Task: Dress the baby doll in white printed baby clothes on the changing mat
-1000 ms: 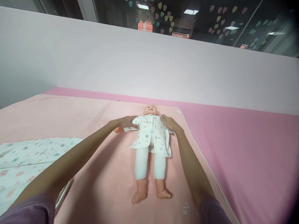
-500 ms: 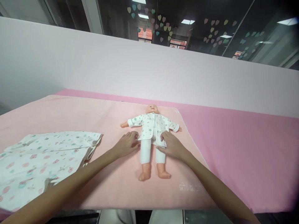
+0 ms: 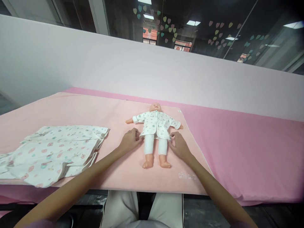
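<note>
A baby doll [image 3: 148, 161] lies on its back, arms spread and legs toward me. It wears a white printed baby shirt [image 3: 152, 124], its front panels meeting down the middle, and plain white legwear [image 3: 148, 144]. My left hand [image 3: 130, 140] is at the shirt's lower left corner, fingers closed on the hem. At the lower right corner, beside the doll's thigh, my right hand [image 3: 180, 146] has its fingers curled in a pinch on the hem. The fingertips of both hands are partly hidden.
A folded white printed cloth [image 3: 64, 148] lies to the left. Under the doll is a peach blanket [image 3: 114, 177], over a pink cover [image 3: 242, 152] that shows on the right. A white partition [image 3: 142, 69] rises behind, with heart stickers on the glass above.
My right hand has shifted outward from the shirt's front panel to its side. The panels, parted before, now hang closer together. The view has tilted slightly downward.
</note>
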{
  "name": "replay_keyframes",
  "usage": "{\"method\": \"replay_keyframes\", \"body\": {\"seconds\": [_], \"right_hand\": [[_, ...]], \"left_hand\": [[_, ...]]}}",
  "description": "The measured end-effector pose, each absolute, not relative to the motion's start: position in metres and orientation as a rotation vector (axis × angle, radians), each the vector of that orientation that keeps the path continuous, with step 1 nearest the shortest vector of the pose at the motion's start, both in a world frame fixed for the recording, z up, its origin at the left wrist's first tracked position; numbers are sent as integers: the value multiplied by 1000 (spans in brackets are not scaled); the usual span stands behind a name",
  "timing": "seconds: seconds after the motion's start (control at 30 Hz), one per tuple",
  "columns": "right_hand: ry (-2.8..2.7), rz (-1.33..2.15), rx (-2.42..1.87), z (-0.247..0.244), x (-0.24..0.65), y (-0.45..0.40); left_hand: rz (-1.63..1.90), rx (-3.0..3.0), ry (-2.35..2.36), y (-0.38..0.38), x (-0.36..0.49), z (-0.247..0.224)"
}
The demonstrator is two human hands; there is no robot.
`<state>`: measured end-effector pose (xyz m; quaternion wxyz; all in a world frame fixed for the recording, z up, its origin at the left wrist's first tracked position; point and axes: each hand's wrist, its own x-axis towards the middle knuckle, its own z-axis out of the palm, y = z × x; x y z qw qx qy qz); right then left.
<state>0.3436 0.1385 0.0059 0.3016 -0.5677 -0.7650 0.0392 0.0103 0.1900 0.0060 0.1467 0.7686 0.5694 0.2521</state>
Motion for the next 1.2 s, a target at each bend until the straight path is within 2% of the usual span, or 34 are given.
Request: {"method": "replay_keyframes", "body": {"seconds": [0.17, 0.3, 0.4, 0.6, 0.73, 0.9, 1.03, 1.2], "right_hand": [[-1968, 117, -1689, -15, 341, 159], [-1842, 300, -1763, -7, 352, 160], [-1840, 274, -1715, 5, 363, 145], [-1941, 100, -1418, 36, 329, 138], [-1967, 157, -1534, 50, 292, 179], [-1929, 568, -1670, 68, 291, 241], [-1913, 648, -1520, 80, 296, 265], [-1921, 762, -1321, 61, 290, 267]], "left_hand": [[610, 2333, 1764, 206, 34, -1], [569, 2416, 1725, 203, 28, -4], [602, 2442, 1677, 194, 13, -6], [947, 2359, 1500, 190, 18, 20], [1123, 2341, 1252, 214, 56, 52], [774, 2196, 1257, 259, 85, 75], [582, 2022, 1204, 282, 82, 81], [513, 1952, 1190, 292, 76, 82]]}}
